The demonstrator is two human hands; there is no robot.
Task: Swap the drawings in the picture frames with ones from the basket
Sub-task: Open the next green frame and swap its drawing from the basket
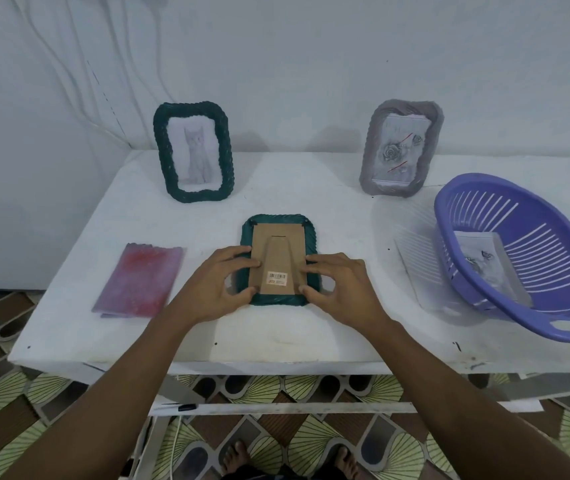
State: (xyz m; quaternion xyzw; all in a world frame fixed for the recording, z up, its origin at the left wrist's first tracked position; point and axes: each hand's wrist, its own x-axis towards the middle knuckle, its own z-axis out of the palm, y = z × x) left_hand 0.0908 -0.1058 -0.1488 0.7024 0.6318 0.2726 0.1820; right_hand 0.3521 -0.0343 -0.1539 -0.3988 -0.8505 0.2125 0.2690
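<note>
Cardboard is the working surface at this step: the cardboard backing [278,251] of the face-down green frame [278,219], which lies at the middle of the bench [276,188]. Your left hand [228,282] and right hand [340,284] are curled. Each pinches one side edge of the backing between fingertips and thumb.

Hazards:
- Two black tabs [255,223] sit at the upper corners and appear to overlap the backing. If you lift the lower edge while they hold, you will probably crease or tear the board.
- Your hands hide the lower corners, so it cannot be seen whether any tabs there are released. Check before pulling.
- The frame is not braced on the bench. An uneven pull from one hand could slide it.
- The purple basket [444,230] sits tilted, with its near-left side on a white sheet [415,258]. Reaching in may rock it.

Containers:
- The basket holds one visible grey drawing [484,261] resting against the slatted wall. Whether others lie beneath it cannot be seen.
- The upright green frame [193,152] holds a cat drawing.
- The upright grey frame [401,148] holds a rose drawing.
- A reddish sheet [140,278] lies flat on the bench to the left of your hands, in no container.
</note>
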